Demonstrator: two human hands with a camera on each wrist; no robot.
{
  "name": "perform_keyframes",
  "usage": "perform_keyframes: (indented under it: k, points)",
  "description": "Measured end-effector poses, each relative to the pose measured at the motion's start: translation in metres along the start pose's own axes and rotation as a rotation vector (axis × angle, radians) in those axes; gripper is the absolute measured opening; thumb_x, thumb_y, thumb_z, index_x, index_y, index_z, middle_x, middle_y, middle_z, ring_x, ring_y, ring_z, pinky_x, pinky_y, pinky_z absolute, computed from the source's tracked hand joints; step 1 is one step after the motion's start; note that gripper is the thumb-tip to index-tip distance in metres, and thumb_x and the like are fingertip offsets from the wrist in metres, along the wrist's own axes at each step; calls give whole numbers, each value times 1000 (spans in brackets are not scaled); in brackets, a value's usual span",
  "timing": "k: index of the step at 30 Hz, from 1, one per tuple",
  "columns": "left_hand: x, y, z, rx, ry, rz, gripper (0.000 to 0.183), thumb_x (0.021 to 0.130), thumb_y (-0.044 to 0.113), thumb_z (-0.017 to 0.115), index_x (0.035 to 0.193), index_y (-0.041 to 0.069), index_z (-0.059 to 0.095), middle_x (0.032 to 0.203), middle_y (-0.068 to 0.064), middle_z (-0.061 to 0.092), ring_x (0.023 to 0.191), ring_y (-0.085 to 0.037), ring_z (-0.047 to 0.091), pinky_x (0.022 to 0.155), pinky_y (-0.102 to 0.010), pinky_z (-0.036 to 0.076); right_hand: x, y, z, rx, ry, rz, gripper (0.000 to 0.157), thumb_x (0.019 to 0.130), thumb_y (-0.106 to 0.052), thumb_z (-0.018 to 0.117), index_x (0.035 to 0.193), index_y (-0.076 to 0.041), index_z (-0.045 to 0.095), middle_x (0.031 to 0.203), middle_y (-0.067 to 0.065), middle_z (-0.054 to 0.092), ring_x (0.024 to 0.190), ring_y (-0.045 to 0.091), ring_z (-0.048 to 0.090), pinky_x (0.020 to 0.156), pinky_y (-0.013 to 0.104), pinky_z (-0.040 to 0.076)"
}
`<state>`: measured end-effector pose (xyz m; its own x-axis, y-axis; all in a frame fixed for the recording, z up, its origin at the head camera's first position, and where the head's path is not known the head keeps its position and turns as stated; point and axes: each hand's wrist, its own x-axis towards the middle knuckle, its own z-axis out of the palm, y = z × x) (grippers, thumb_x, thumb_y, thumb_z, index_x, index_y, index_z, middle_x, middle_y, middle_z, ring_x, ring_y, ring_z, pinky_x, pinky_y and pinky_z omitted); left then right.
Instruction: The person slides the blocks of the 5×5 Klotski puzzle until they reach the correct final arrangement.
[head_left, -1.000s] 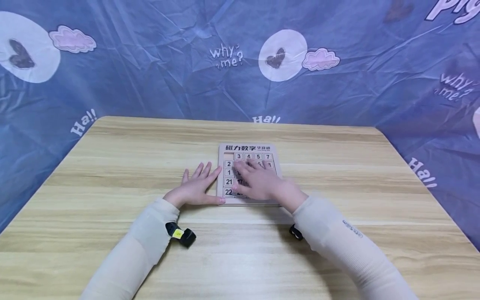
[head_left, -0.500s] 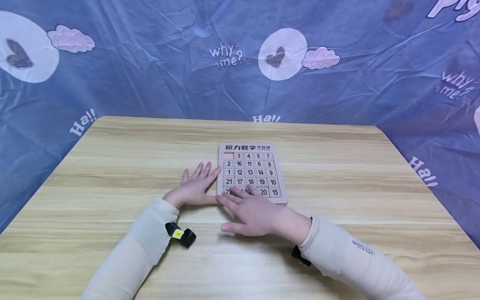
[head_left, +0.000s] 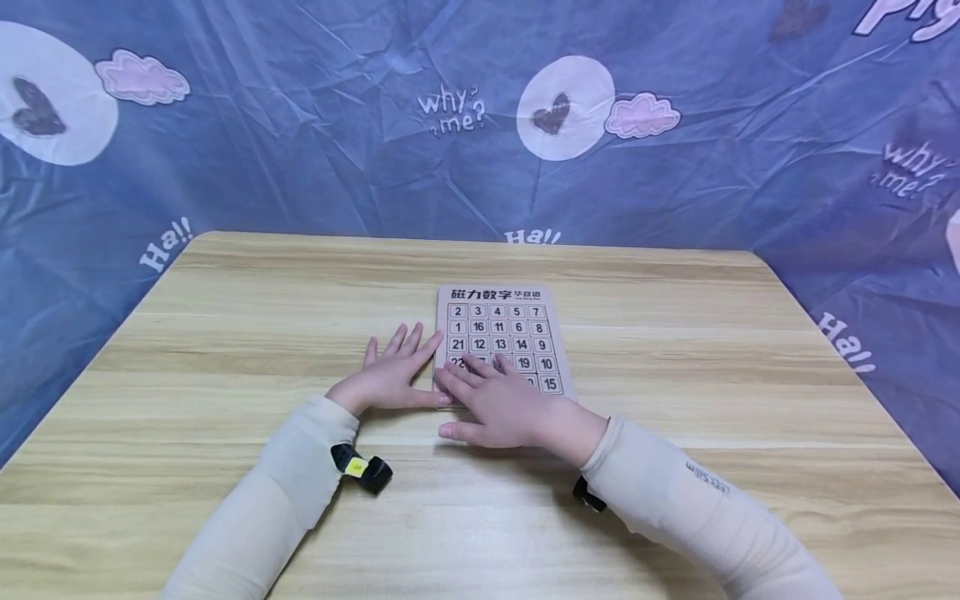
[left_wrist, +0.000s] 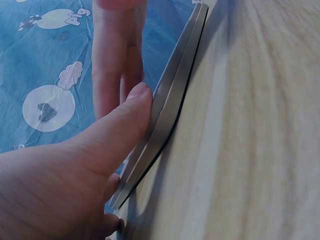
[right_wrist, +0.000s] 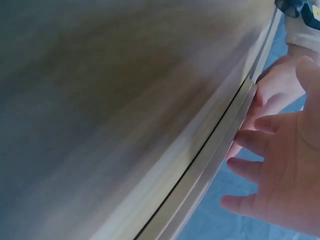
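Observation:
A number sliding puzzle [head_left: 551, 295] lies on the table, its tiles set in a pale frame. In the left column, tile 2 [head_left: 458, 312] is at the top, with tile 1 and tile 21 [head_left: 458, 344] below it. My left hand [head_left: 390, 375] rests at the puzzle's left side, fingers spread, with the thumb [left_wrist: 132, 112] against the near edge. Over the lower-left tiles reaches my right hand [head_left: 510, 412], fingers extended and thumb held out toward me. It covers most of the bottom row, including the lower-left corner cell; tile 15 [head_left: 551, 384] shows.
The wood-grain table [head_left: 300, 283] extends around the puzzle on every side. Behind it hangs a blue printed cloth [head_left: 337, 125]. A black wrist camera [head_left: 372, 475] is strapped below my left hand.
The left column of tiles has slid up one space, filling the gap at top left. My right hand moved down off the upper tiles, then slightly up again. The left hand stayed put.

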<state>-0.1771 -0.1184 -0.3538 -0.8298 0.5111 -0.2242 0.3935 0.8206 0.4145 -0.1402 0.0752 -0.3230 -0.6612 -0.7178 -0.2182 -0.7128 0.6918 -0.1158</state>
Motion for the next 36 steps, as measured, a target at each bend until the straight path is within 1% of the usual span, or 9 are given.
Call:
perform_keyframes:
  k: [3, 7, 11, 15, 20, 23, 27, 34, 36]
  points:
    - [0, 0, 0, -6, 2, -1, 96, 69, 66, 50, 140, 18, 5, 141, -16, -4, 126, -33, -10, 90, -59, -12, -9, 7, -2, 30, 23, 12, 71, 85, -59, 28, 139, -15, 14, 141, 4, 18, 127, 28, 11, 97, 54, 7]
    - [-1, -2, 1, -12, 13, -2, 97, 69, 66, 50, 140, 19, 5, 141, -16, -4, 126, -32, -11, 91, -58, -13, -31, 17, -6, 49, 66, 25, 70, 85, -57, 30, 139, -15, 15, 140, 3, 20, 127, 26, 12, 97, 53, 7]
    - [0, -4, 1, -10, 15, -2, 97, 69, 67, 50, 140, 20, 4, 141, -15, -4, 126, -32, -11, 91, -57, -13, -54, 24, -8, 57, 75, 40, 69, 86, -55, 33, 139, -14, 18, 139, 5, 24, 127, 26, 13, 97, 53, 7]
    - [0, -2, 1, -14, 3, 1, 96, 69, 67, 49, 140, 20, 4, 141, -15, -5, 126, -32, -11, 90, -58, -13, -79, 33, -5, 47, 70, 101, 71, 85, -57, 32, 137, -11, 23, 136, 7, 29, 126, 29, 17, 97, 54, 7]
    - [1, -2, 1, -19, 5, -4, 97, 69, 66, 50, 140, 21, 3, 141, -15, -6, 126, -31, -12, 91, -57, -14, -100, 44, 2, 42, 80, 157, 71, 84, -57, 34, 135, -7, 30, 132, 6, 37, 122, 31, 25, 93, 58, 14]
    - [0, -2, 0, -24, 9, -4, 97, 68, 67, 51, 140, 20, 4, 141, -15, -6, 126, -31, -12, 90, -57, -15, -100, 45, 4, 40, 94, 146, 71, 84, -56, 38, 134, -7, 30, 130, 7, 40, 121, 32, 27, 92, 59, 16]
    - [0, -3, 0, -22, 13, -11, 97, 68, 67, 50, 140, 21, 3, 141, -14, -6, 126, -31, -12, 90, -57, -15, -93, 43, 5, 55, 109, 110, 71, 83, -55, 41, 135, -8, 28, 130, 8, 39, 122, 30, 26, 92, 59, 16]
    - [0, -1, -1, -19, 9, -14, 97, 68, 66, 51, 140, 21, 4, 141, -14, -6, 126, -31, -12, 91, -57, -14, -78, 47, 1, 141, 49, 55, 74, 83, -58, 34, 137, -9, 23, 135, 6, 32, 124, 29, 22, 95, 56, 13]
    - [0, 1, -1, -17, 3, -8, 97, 68, 66, 51, 140, 20, 4, 141, -15, -6, 126, -32, -12, 90, -57, -14, -72, 53, -2, 169, 59, 58, 72, 85, -55, 35, 137, -8, 23, 135, 6, 31, 124, 30, 20, 95, 56, 10]
